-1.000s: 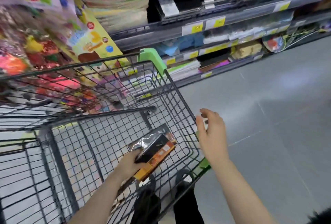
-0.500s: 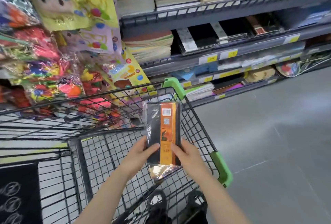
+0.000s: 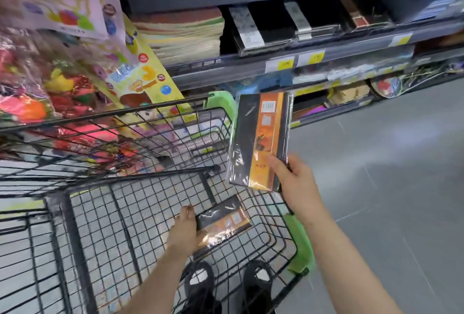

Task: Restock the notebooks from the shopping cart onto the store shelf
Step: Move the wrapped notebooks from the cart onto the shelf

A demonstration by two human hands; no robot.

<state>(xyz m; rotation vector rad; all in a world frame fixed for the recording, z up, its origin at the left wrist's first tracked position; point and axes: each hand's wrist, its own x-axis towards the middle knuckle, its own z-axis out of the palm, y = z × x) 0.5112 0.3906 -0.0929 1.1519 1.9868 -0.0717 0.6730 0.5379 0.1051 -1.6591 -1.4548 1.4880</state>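
- Notebook (image 3: 261,139): black and orange, plastic-wrapped, white barcode sticker; print too blurred to read; upright above the cart's rim, pinched at its lower corner by right hand (image 3: 297,183)
- Second notebook (image 3: 222,222): flat in cart (image 3: 105,215); left hand (image 3: 184,232) closed on its edge
- Shelf (image 3: 288,60): yellow price tags, illegible; stacked black notebooks

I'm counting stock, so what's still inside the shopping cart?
One wrapped notebook lies in the shopping cart, the left hand on it. Anything beneath it is hidden.
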